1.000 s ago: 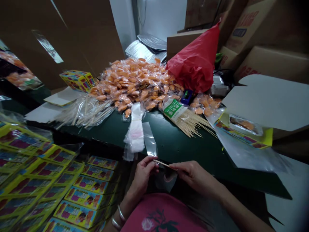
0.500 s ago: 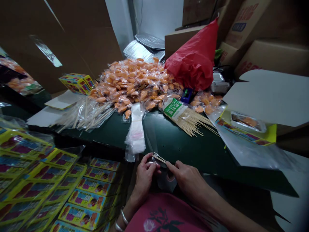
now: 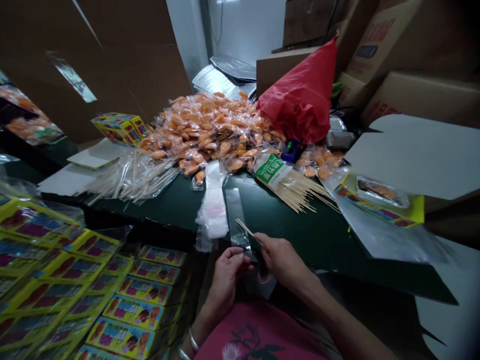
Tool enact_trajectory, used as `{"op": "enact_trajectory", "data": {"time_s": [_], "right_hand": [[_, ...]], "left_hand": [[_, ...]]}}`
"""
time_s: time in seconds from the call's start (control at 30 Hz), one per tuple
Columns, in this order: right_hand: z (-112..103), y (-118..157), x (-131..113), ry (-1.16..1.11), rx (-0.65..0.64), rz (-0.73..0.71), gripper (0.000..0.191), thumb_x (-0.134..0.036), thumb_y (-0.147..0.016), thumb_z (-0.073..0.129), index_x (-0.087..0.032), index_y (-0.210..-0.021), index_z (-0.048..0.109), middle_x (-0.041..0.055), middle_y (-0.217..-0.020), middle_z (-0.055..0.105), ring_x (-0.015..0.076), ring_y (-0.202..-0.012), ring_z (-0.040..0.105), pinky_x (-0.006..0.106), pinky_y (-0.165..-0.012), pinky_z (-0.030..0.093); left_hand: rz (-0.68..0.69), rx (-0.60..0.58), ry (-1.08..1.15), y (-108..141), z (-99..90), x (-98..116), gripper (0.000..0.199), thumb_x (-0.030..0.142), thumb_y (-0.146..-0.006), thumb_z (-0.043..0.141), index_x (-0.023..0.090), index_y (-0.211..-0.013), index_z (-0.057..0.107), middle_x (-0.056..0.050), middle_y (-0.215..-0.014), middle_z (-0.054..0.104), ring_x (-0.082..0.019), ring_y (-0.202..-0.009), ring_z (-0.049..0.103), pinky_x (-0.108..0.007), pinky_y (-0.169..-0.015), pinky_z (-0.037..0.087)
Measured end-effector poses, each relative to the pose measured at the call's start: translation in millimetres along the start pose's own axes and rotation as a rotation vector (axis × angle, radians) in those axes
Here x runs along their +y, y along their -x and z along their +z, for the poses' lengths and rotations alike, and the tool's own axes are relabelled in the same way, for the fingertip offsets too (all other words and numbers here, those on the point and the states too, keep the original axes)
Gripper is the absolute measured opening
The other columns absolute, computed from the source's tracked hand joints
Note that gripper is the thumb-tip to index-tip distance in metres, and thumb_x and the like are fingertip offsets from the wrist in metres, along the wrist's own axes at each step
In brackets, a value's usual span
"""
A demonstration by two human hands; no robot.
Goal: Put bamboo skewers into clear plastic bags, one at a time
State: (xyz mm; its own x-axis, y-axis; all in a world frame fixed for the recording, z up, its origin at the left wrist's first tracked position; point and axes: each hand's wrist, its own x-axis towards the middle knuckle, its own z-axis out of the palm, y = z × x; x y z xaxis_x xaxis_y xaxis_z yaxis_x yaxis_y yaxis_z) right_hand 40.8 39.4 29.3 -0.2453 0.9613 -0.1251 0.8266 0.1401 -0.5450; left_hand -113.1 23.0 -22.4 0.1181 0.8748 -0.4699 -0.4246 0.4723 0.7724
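We're at the sleeving step: our right hand [image 3: 279, 260] pinches a bamboo skewer [image 3: 244, 228] just above a clear sleeve [image 3: 235, 212] on the green bench [image 3: 300, 235], while our curled left hand [image 3: 227, 277] sits close by, whether gripping the sleeve we can't tell. The next move calls for a straight feed; the sleeve now lies longer up the bench than a moment ago.

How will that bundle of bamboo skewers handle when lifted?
The bamboo skewers look light and stiff, though thin enough to snap. Held only by the green-and-white wrapper, they already fan out, so they'd probably slide loose at the free end.
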Motion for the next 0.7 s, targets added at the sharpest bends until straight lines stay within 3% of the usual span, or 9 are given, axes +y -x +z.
{"op": "enact_trajectory", "data": {"time_s": [0.13, 0.23, 0.47, 0.57, 0.7], "right_hand": [[1.3, 22.0, 19.0, -0.336, 0.035, 0.007, 0.03, -0.018, -0.088, 0.039, -0.017, -0.112, 0.058, 0.0019, -0.074, 0.065, 0.0097, -0.048, 0.054, 0.018, -0.05, 0.04], [0.4, 42.0, 22.8, -0.448, -0.036, -0.041, 0.032, -0.02, -0.089, 0.041, -0.019, -0.115, 0.06, 0.0003, -0.074, 0.065, 0.009, -0.052, 0.054, 0.018, -0.052, 0.041], [-11.1, 49.8, 21.2, -0.45, -0.161, -0.132, 0.036, -0.015, -0.087, 0.041, -0.021, -0.113, 0.065, 0.0016, -0.084, 0.069, 0.0135, -0.074, 0.062, 0.021, -0.067, 0.046], [-11.9, 47.0, 22.6, -0.405, -0.119, -0.168, 0.038, -0.012, -0.087, 0.04, -0.022, -0.113, 0.065, 0.0035, -0.092, 0.07, 0.0149, -0.082, 0.063, 0.023, -0.073, 0.047], [-2.4, 47.4, 23.5, -0.176, -0.025, -0.156, 0.039, -0.009, -0.086, 0.04, -0.022, -0.113, 0.064, 0.0051, -0.085, 0.068, 0.0148, -0.076, 0.063, 0.022, -0.069, 0.046]], "left_hand": [[-0.062, 0.026, 0.066, -3.0, -4.8, 1.1, 0.032, 0.033, -0.06, 0.077, 0.012, -0.076, 0.059, -0.001, -0.062, 0.064, -0.012, -0.055, 0.061, -0.021, -0.056, 0.046], [-0.026, 0.042, 0.044, -5.1, -3.2, 4.4, 0.03, 0.03, -0.059, 0.077, 0.011, -0.077, 0.063, -0.001, -0.061, 0.063, -0.01, -0.054, 0.058, -0.02, -0.057, 0.047], [0.032, 0.067, -0.076, -9.2, -2.6, 7.2, 0.023, 0.025, -0.061, 0.071, 0.012, -0.08, 0.068, 0.0, -0.06, 0.061, -0.008, -0.053, 0.053, -0.018, -0.054, 0.044], [0.076, 0.077, -0.143, -9.5, -2.5, 6.9, 0.022, 0.024, -0.063, 0.067, 0.013, -0.082, 0.069, 0.001, -0.058, 0.059, -0.008, -0.052, 0.051, -0.017, -0.053, 0.042], [0.113, 0.093, -0.197, -9.0, 0.0, 6.8, 0.03, 0.024, -0.065, 0.065, 0.013, -0.092, 0.067, 0.002, -0.056, 0.057, -0.008, -0.052, 0.048, -0.018, -0.052, 0.04]]}}
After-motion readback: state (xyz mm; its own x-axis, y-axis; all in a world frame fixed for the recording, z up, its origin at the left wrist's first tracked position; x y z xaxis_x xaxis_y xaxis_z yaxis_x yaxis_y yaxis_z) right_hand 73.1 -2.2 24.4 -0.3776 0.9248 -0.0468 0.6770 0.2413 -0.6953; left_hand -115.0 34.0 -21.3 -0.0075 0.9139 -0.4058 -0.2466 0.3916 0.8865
